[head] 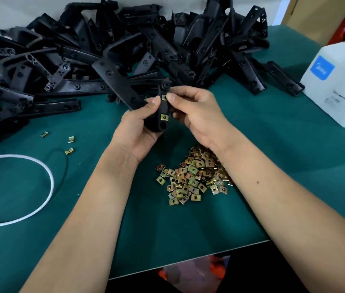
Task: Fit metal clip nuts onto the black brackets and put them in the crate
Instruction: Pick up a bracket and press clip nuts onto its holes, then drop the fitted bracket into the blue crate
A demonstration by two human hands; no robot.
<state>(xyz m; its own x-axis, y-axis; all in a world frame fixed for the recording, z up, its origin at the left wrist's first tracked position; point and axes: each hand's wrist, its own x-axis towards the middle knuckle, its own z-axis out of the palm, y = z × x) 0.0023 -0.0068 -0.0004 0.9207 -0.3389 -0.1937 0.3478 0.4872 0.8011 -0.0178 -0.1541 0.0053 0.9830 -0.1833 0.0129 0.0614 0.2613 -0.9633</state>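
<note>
Large heap of black plastic brackets (108,51): cut off by the top and left edges; rear pieces blurred. Thin white cord ring (49,176): left part cut off by the left edge. White plastic container with a blue label (336,81): right side cut off; small print too blurred to be read. Loose pile of brass-coloured metal clip nuts (190,178): right part hidden under the right forearm. Orange object below the green table's edge (216,269): blurred, not identifiable.

Left hand (140,125): our fingers curl round what we hold, palm turned up.
Right hand (195,111): our thumb and forefinger pinch together.
Forearms: both bare, reaching forward.
</note>
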